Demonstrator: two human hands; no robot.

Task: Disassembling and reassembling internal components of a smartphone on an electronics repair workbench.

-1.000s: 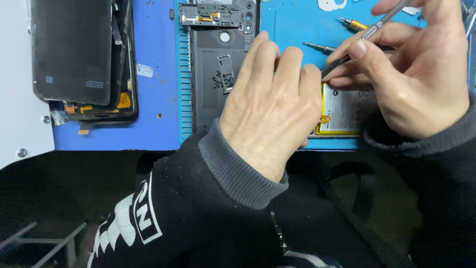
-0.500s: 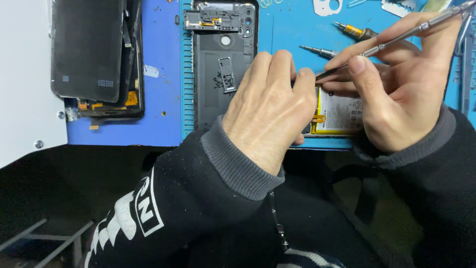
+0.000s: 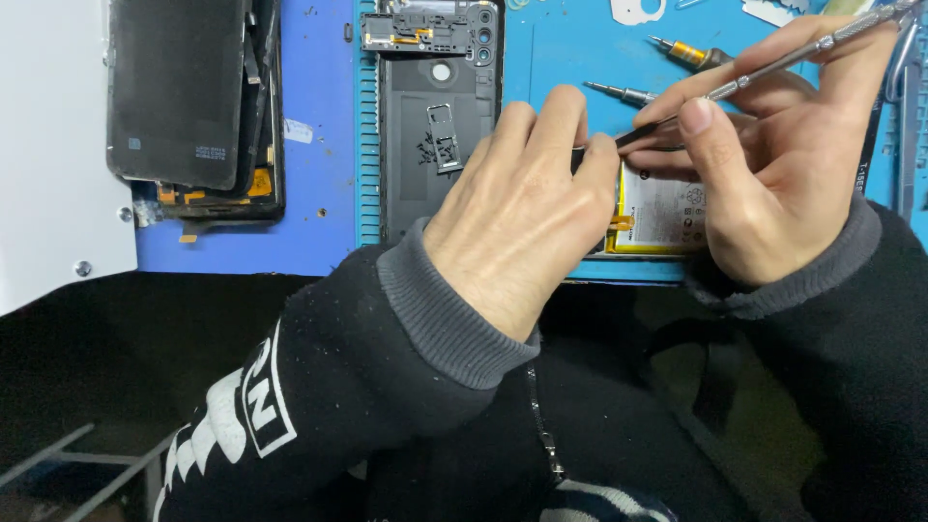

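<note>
My left hand [image 3: 527, 208] lies palm down on an opened phone, fingers curled over the phone's edge beside its white and yellow battery [image 3: 662, 213]. My right hand [image 3: 764, 164] grips a thin metal pry tool [image 3: 773, 63] like a pen, its dark tip touching the spot by my left fingertips at the battery's top edge. A black phone back cover [image 3: 435, 126] lies just left of my left hand, with a camera bracket at its top.
A blue work mat [image 3: 319, 164] covers the bench. A dark phone screen assembly [image 3: 188, 106] lies at the left on it. Two screwdrivers [image 3: 681, 50] rest near the top, and metal tweezers [image 3: 904, 116] lie at the right edge. White surface at far left.
The view has shifted, so everything sits further right and lower. My right hand has tilted the pry tool flatter and kept its tip by my left fingertips. My left hand stays on the phone.
</note>
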